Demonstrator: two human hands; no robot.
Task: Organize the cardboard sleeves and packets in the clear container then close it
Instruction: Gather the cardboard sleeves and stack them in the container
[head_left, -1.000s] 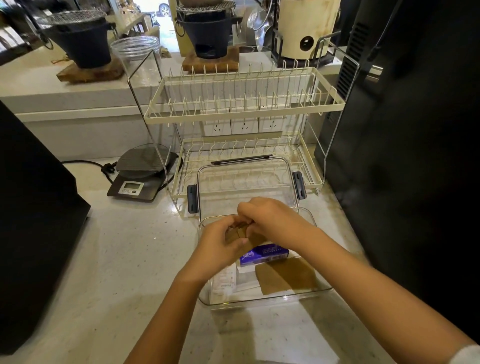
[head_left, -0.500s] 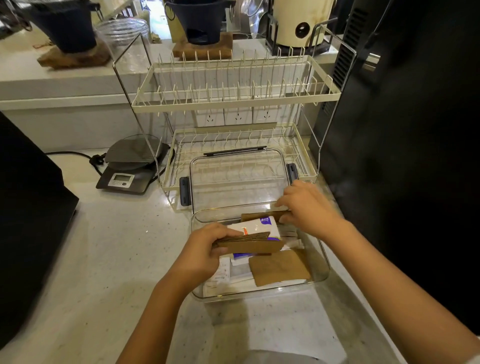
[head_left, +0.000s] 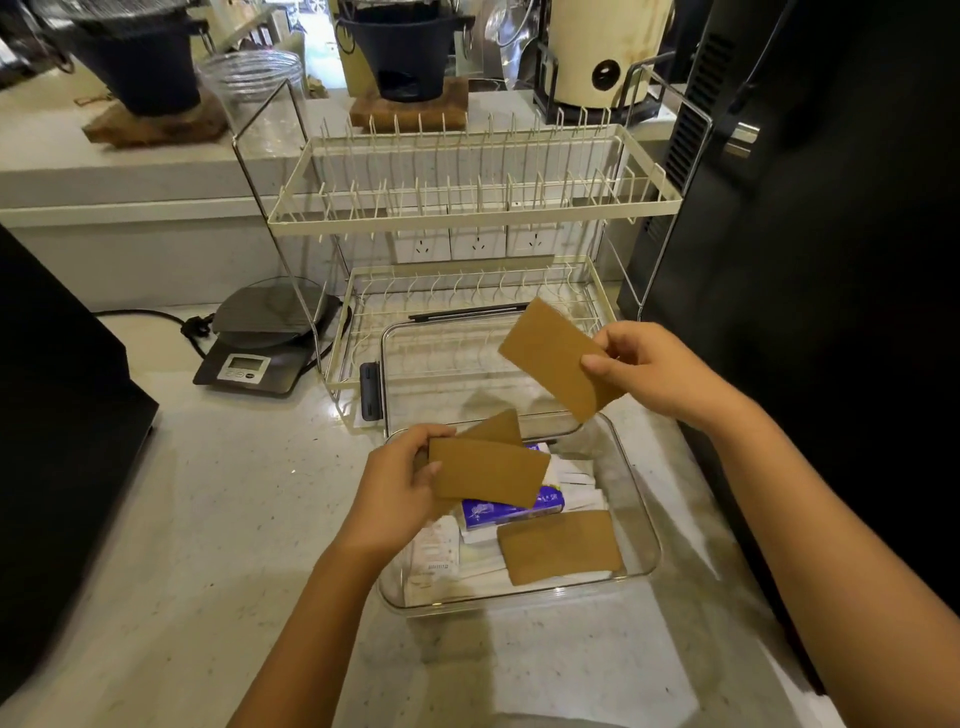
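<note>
The clear container (head_left: 641, 499) stands open on the counter in front of me. Inside lie a brown cardboard sleeve (head_left: 558, 545), a purple packet (head_left: 511, 512) and white packets (head_left: 436, 551). My left hand (head_left: 400, 491) holds a small stack of cardboard sleeves (head_left: 485, 470) over the container's left side. My right hand (head_left: 652, 371) pinches a single cardboard sleeve (head_left: 553, 356), tilted, above the container's far right corner. The clear lid (head_left: 441, 364) with dark latches leans behind the container against the rack.
A cream two-tier dish rack (head_left: 467, 208) stands right behind the container. A digital scale (head_left: 260, 343) sits to the left of it. A black appliance (head_left: 831, 260) walls the right side and another dark machine (head_left: 57, 415) the left.
My hands have parted. The right hand lifted one sleeve up and to the right, out of the container; the left hand keeps the rest of the stack, raised slightly.
</note>
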